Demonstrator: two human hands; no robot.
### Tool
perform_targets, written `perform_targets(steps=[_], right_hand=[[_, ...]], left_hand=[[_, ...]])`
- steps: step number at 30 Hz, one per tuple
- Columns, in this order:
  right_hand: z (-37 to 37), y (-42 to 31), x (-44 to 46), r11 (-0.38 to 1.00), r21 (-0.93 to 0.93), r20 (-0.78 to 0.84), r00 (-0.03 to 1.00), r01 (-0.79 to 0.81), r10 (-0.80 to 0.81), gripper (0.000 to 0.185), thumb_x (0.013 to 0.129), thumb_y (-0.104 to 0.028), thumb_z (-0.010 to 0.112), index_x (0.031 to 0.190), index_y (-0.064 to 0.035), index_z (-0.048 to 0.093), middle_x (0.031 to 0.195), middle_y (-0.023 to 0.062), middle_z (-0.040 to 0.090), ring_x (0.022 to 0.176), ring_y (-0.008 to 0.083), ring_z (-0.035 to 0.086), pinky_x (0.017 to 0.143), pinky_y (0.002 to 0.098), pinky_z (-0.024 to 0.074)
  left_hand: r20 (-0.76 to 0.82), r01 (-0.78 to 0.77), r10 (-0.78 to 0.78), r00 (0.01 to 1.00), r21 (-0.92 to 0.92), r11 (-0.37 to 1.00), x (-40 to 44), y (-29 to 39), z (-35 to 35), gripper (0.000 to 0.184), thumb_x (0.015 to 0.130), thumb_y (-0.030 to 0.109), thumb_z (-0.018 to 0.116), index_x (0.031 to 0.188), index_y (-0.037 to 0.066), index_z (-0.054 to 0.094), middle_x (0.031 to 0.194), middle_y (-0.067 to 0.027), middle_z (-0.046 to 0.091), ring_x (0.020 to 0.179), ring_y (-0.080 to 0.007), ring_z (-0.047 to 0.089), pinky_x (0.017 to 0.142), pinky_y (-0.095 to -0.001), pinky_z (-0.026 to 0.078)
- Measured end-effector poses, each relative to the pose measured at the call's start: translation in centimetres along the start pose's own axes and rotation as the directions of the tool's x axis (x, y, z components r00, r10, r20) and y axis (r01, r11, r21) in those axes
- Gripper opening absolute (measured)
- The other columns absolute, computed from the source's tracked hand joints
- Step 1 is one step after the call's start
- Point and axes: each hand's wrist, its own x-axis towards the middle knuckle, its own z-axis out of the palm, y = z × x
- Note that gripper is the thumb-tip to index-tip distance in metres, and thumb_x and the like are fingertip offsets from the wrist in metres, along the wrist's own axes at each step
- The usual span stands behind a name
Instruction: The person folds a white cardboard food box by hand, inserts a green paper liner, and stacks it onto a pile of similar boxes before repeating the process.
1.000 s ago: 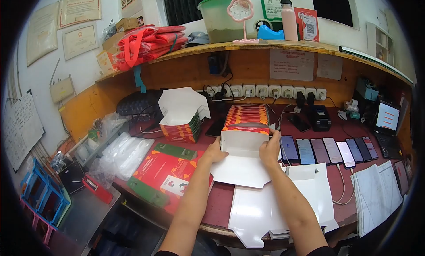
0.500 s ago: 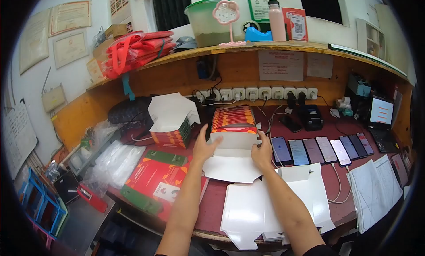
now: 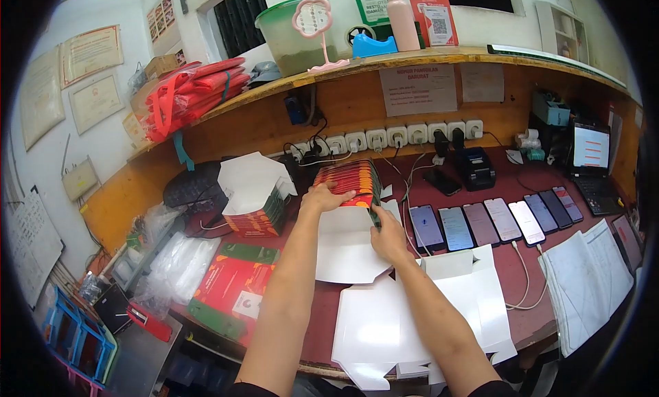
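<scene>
A row of red-and-orange printed cartons (image 3: 347,172) stands packed together in the middle of the desk. A white flap (image 3: 349,242) of the front carton spreads toward me. My left hand (image 3: 322,198) lies over the top front of the row, fingers stretched to the right. At the row's right front edge, my right hand (image 3: 388,237) has its fingers curled round the front carton's dark green side. Flat white carton blanks (image 3: 384,321) lie under my right forearm. To the left are a nested stack of open cartons (image 3: 255,215) and a flat red-and-green printed carton (image 3: 230,287).
Several phones (image 3: 456,229) are lined up on the right, with charging cables running among them. Beyond are a black printer (image 3: 475,169), a laptop (image 3: 592,153) and a row of power sockets (image 3: 397,136). Clear plastic bags (image 3: 180,254) lie at the left; papers (image 3: 590,287) at the right.
My left hand has moved from the carton's left side onto the top of the row. My right hand has shifted slightly down and left, curling at the right edge. The white flap sits less raised.
</scene>
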Motion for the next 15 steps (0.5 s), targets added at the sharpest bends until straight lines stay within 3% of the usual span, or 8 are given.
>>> perform_targets(steps=[3,5,9,10,11,12,14,15], right_hand=[[0.7,0.7,0.4,0.997,0.012,-0.035,0.997,0.070,-0.069,0.049,0.081,-0.001,0.062,0.128,-0.0098,0.053,0.121,0.0158,0.057,0.107,0.0369,0.059,0.092,0.0438,0.0474],[1.3,1.3,0.7,0.991,0.131,-0.066,0.998,0.004,0.004,0.044,0.080,0.002,0.063,0.123,-0.0067,0.055,0.118,0.0177,0.059,0.106,0.0372,0.059,0.092,0.0425,0.0479],[0.1,1.7,1.3,0.994,0.098,-0.029,0.998,-0.051,0.054,0.041,0.081,-0.003,0.068,0.120,-0.0035,0.055,0.108,0.0211,0.063,0.105,0.0404,0.060,0.093,0.0430,0.0478],[-0.7,1.1,1.0,0.995,0.093,-0.021,0.999,-0.048,0.050,0.041,0.081,-0.003,0.068,0.120,-0.0035,0.055,0.108,0.0211,0.063,0.105,0.0404,0.060,0.093,0.0430,0.0478],[-1.6,0.4,0.7,0.984,-0.071,0.082,0.983,-0.161,0.167,0.041,0.082,-0.005,0.069,0.119,-0.0015,0.054,0.108,0.0237,0.064,0.105,0.0403,0.061,0.093,0.0432,0.0480],[-2.1,0.1,0.7,0.937,-0.242,0.160,0.942,-0.251,0.294,0.041,0.082,-0.007,0.070,0.119,0.0004,0.053,0.108,0.0263,0.064,0.105,0.0403,0.061,0.092,0.0435,0.0482],[-2.2,0.5,0.5,0.940,-0.247,0.185,0.941,-0.236,0.284,0.048,0.082,-0.013,0.071,0.122,0.0016,0.050,0.109,0.0288,0.063,0.107,0.0420,0.060,0.094,0.0458,0.0472],[-1.8,0.9,0.5,0.932,-0.253,0.174,0.936,-0.259,0.307,0.048,0.082,-0.012,0.071,0.122,0.0008,0.049,0.109,0.0280,0.063,0.107,0.0422,0.060,0.094,0.0458,0.0469]], left_hand=[[0.003,-0.035,0.035,0.999,0.010,0.999,-0.1,-0.3,0.0,0.101,0.064,0.085,0.061,0.142,0.022,0.047,0.143,-0.0180,0.047,0.134,-0.0306,0.045,0.109,-0.0448,0.038],[0.007,-0.061,0.061,0.998,-0.013,0.998,-0.1,-0.6,0.2,0.100,0.065,0.086,0.057,0.142,0.022,0.048,0.143,-0.0190,0.047,0.134,-0.0312,0.045,0.108,-0.0442,0.039],[-0.055,-0.116,0.113,0.992,-0.056,0.992,-0.7,-1.9,0.2,0.102,0.068,0.079,0.063,0.144,0.014,0.045,0.142,-0.0203,0.048,0.134,-0.0318,0.044,0.109,-0.0431,0.038],[-0.128,-0.206,0.171,0.977,-0.357,0.911,-1.7,-2.9,0.0,0.102,0.070,0.068,0.071,0.146,0.007,0.038,0.143,-0.0218,0.046,0.133,-0.0312,0.045,0.110,-0.0396,0.036],[-0.219,-0.298,0.205,0.954,-0.610,0.735,-2.6,-3.7,-0.3,0.105,0.072,0.057,0.078,0.147,0.000,0.031,0.144,-0.0234,0.044,0.132,-0.0306,0.046,0.111,-0.0362,0.034],[-0.222,-0.300,0.205,0.953,-0.612,0.732,-2.9,-5.0,0.2,0.105,0.072,0.057,0.078,0.147,0.000,0.031,0.144,-0.0234,0.044,0.132,-0.0306,0.046,0.111,-0.0362,0.034],[-0.167,-0.192,0.115,0.979,-0.574,0.796,-3.1,-8.2,2.4,0.121,0.065,0.047,0.087,0.151,0.001,0.015,0.143,-0.0227,0.046,0.134,-0.0323,0.043,0.110,-0.0374,0.035],[-0.081,-0.156,0.134,0.988,-0.501,0.851,-3.6,-9.4,3.5,0.118,0.066,0.037,0.087,0.151,-0.001,0.015,0.144,-0.0235,0.044,0.134,-0.0314,0.043,0.111,-0.0361,0.034]])
